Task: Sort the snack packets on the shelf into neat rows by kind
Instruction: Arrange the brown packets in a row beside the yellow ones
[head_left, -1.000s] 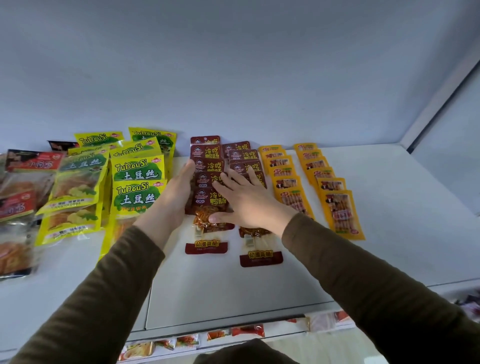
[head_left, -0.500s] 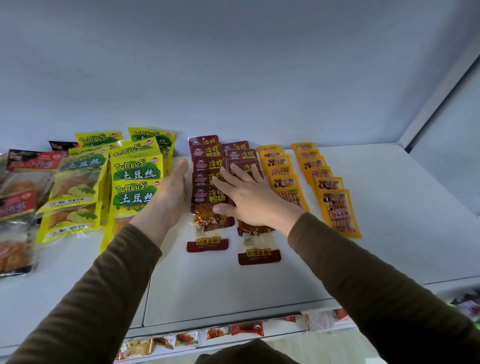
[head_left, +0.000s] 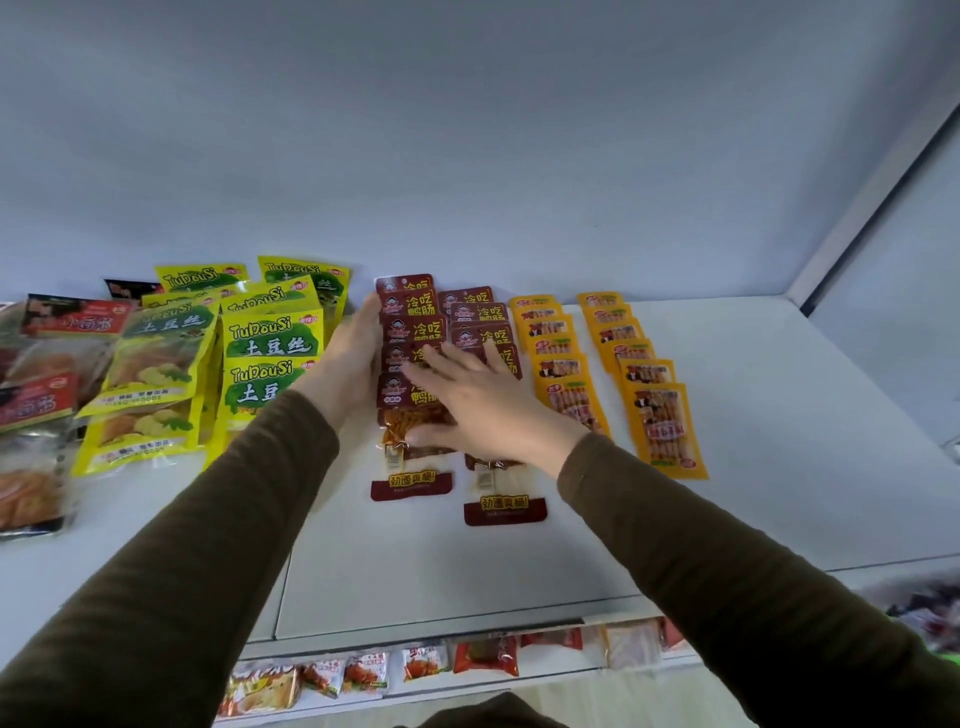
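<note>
L hand lies flat, fingers straight, against left edge of red packets, 2 rows mid-shelf. R hand presses flat on top, fingers spread, gripping nothing. Yellow-green packets left, orange packets right.

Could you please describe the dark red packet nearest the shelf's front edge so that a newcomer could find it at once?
On the white shelf, find the two dark red rows in the middle, between the yellow-green bags and the orange packets. Take the right-hand red row and follow it forward, past the right hand. The front packet sticks out further than its left neighbour.
</note>
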